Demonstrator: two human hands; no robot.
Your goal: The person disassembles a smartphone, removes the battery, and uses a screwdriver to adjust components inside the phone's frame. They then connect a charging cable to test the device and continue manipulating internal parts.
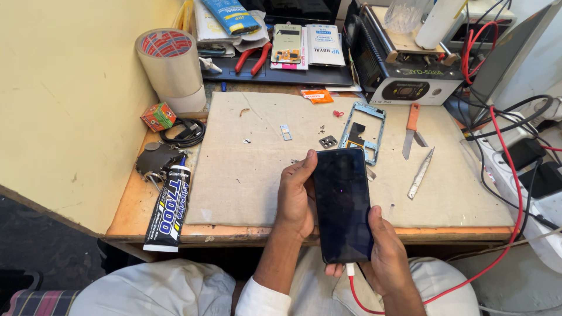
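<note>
Right now both my hands grip a black glossy smartphone (343, 205) over the near edge of the tabletop (146, 216): left hand (295, 199) wraps its long side, right hand (383, 251) cups the bottom end by the red cable (363, 298), steadying it screen-up. Beyond it a blue phone frame (364, 130) lies on the beige cloth mat (252, 175).
</note>
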